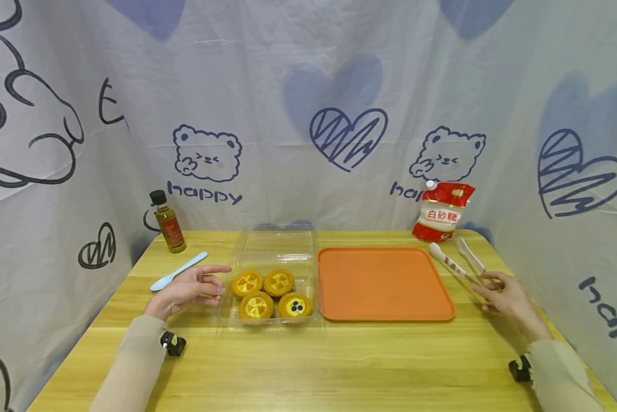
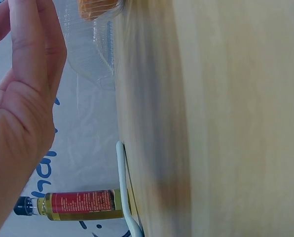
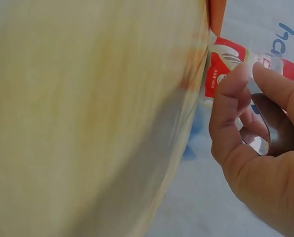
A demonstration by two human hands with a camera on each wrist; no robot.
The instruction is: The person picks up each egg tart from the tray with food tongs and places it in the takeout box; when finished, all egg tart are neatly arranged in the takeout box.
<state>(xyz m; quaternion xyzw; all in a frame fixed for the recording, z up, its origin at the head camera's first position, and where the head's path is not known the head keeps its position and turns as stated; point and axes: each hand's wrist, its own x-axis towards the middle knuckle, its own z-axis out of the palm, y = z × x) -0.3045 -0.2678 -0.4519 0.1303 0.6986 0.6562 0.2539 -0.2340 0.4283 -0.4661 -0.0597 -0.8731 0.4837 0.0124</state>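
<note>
In the head view my right hand (image 1: pixel 509 300) grips a pair of tongs (image 1: pixel 450 264) with pale tips, which point away over the table right of the orange tray (image 1: pixel 386 283). Their metal bend (image 3: pixel 280 126) shows inside the curled fingers in the right wrist view. My left hand (image 1: pixel 190 289) hovers at the left side of a clear plastic box (image 1: pixel 275 243) with its lid raised. Its index finger reaches toward the box, the other fingers loosely bent, holding nothing. Several egg tarts (image 1: pixel 257 306) sit inside, one topped with blueberries (image 1: pixel 296 306).
A light blue spatula-like utensil (image 1: pixel 180 271) lies behind my left hand. An oil bottle (image 1: pixel 169 223) with a black cap stands at the back left. The red and white sugar bag (image 1: pixel 442 212) stands at the back right. A printed curtain (image 1: pixel 277 189) surrounds the table.
</note>
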